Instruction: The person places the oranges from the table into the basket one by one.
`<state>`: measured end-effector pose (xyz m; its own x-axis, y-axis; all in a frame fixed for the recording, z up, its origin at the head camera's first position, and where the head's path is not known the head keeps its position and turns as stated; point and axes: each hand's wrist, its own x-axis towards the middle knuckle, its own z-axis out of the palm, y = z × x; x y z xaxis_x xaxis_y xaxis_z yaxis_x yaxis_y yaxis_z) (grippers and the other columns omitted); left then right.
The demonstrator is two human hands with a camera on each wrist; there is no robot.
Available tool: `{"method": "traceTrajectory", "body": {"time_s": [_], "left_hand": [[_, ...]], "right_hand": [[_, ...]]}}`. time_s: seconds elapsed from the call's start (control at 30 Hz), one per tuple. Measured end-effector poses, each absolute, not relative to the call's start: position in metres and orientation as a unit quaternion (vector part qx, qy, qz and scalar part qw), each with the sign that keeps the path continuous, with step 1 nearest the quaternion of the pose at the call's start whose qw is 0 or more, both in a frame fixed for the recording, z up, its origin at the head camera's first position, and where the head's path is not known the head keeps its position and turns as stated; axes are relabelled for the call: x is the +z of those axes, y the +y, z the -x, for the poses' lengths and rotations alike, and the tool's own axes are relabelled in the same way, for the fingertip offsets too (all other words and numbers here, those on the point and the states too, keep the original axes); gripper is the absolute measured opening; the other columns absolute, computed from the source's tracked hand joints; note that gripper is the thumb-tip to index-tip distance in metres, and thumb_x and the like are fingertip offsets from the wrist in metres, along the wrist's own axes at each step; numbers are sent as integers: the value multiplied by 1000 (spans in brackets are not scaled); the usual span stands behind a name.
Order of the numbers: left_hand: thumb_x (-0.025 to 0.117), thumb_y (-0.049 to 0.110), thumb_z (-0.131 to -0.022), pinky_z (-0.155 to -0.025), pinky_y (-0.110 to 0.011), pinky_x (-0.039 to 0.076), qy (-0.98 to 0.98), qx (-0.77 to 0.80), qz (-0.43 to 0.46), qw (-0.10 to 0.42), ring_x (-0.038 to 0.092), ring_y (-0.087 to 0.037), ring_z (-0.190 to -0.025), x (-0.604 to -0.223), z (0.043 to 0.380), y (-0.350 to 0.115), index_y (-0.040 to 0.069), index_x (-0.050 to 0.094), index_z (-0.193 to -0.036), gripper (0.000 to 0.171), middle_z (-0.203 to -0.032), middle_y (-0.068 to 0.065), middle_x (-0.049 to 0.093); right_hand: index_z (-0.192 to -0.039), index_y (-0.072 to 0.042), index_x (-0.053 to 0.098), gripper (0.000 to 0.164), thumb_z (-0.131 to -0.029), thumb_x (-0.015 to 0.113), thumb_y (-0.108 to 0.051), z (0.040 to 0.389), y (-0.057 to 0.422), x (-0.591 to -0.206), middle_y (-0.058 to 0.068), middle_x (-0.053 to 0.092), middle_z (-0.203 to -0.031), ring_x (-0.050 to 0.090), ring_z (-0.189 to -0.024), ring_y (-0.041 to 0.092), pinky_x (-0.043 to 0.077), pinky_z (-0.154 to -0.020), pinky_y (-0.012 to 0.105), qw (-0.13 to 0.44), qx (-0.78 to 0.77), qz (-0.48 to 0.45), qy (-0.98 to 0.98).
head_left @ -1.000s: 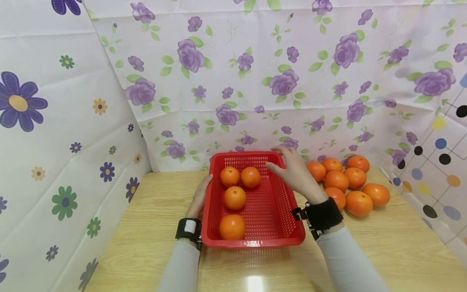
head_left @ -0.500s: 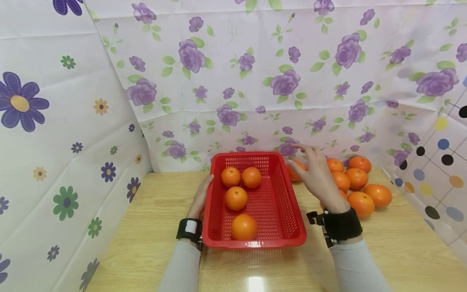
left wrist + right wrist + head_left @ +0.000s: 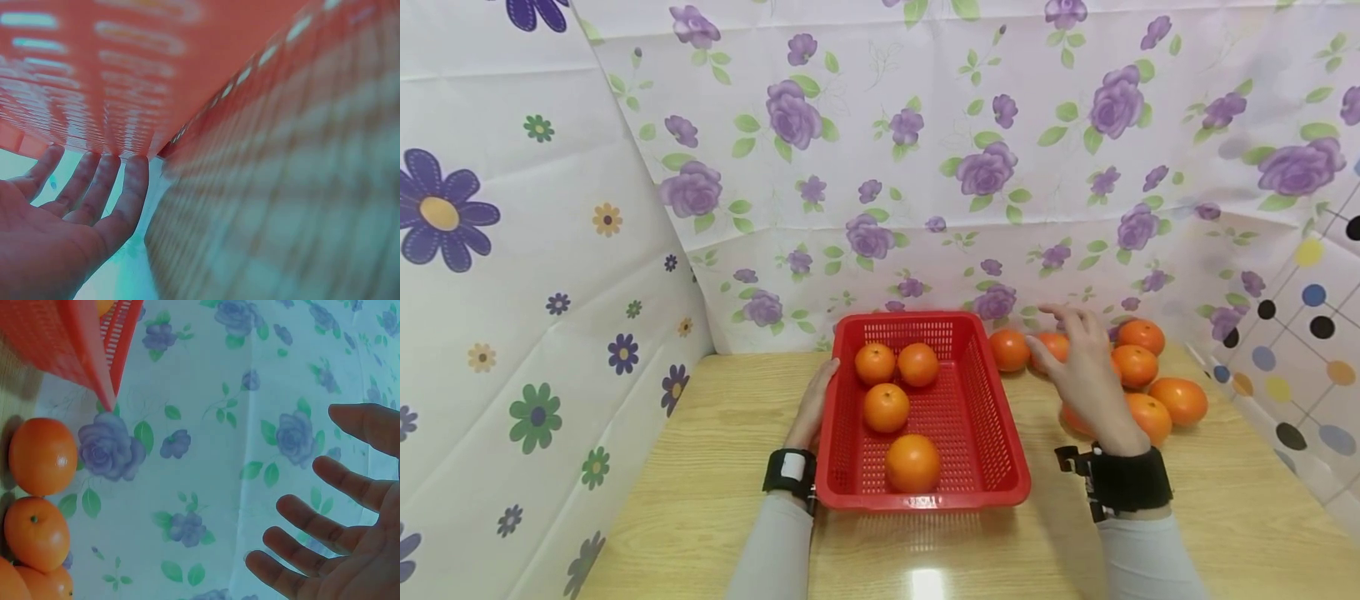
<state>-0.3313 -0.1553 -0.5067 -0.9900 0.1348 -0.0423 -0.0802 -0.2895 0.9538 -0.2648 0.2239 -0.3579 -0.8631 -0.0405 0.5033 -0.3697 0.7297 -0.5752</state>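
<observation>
Head view: left hand (image 3: 811, 404), fingers extended, touches the red basket (image 3: 925, 502). Right hand (image 3: 1088, 379), fingers loosely spread, hangs near the oranges (image 3: 1178, 402).

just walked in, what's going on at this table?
A person's left hand touches the left side of a red basket with four orange fruits inside. Their right hand holds nothing, fingers apart, near more loose fruits on the table, right of the basket.
</observation>
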Motion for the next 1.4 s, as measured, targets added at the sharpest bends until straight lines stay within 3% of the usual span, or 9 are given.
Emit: {"method": "traceTrajectory", "body": {"time_s": [0.13,0.27,0.47,0.7,1.03,1.2,1.4], "left_hand": [[48,54,-107,-108,-56,48,589,805,-30,73,44,-43,-141,-506,331,-155,18,38,-158,63,-153,-16,50],[49,55,-107,-107,-56,49,591,803,-29,74,45,-43,-141,-505,332,-155,20,39,-158,63,-153,-15,50],[49,54,-107,-109,-55,47,592,803,-20,65,46,-41,-139,-505,332,-156,18,41,-156,61,-152,-16,51],[50,53,-107,-112,-58,43,581,811,-24,69,44,-42,-140,-504,330,-157,19,42,-156,60,-152,-16,50],[53,59,-104,-108,-58,47,590,803,-15,79,47,-41,-139,-506,331,-159,23,42,-155,63,-152,-14,52],[53,60,-103,-107,-57,48,593,801,-14,78,49,-40,-139,-507,332,-158,25,42,-155,63,-151,-13,53],[52,58,-104,-108,-57,47,593,802,-14,76,48,-39,-139,-508,332,-157,23,41,-156,63,-152,-13,52]], "right_hand": [[-144,-3,52,48,-102,69,-18,261,235,-361,29,45,-135,41,-125,50,39,-100,69,244,348,-101,-899],[-147,-3,48,51,-105,66,-24,257,248,-364,32,39,-142,37,-127,55,40,-97,77,226,335,-75,-912],[-151,-4,44,57,-106,63,-33,258,263,-368,36,34,-144,32,-131,56,39,-97,78,198,323,-42,-925],[-155,1,38,63,-105,62,-31,260,277,-373,37,29,-146,30,-129,58,35,-98,76,162,321,-14,-933],[-152,4,36,70,-102,68,-33,269,293,-389,46,25,-140,29,-123,66,35,-95,78,90,276,4,-957],[-155,0,32,76,-99,70,-35,275,298,-400,50,19,-144,28,-124,68,39,-90,80,37,247,18,-968],[-150,1,36,70,-98,71,-29,279,297,-410,49,19,-143,28,-123,69,37,-93,79,7,249,24,-968]]}}
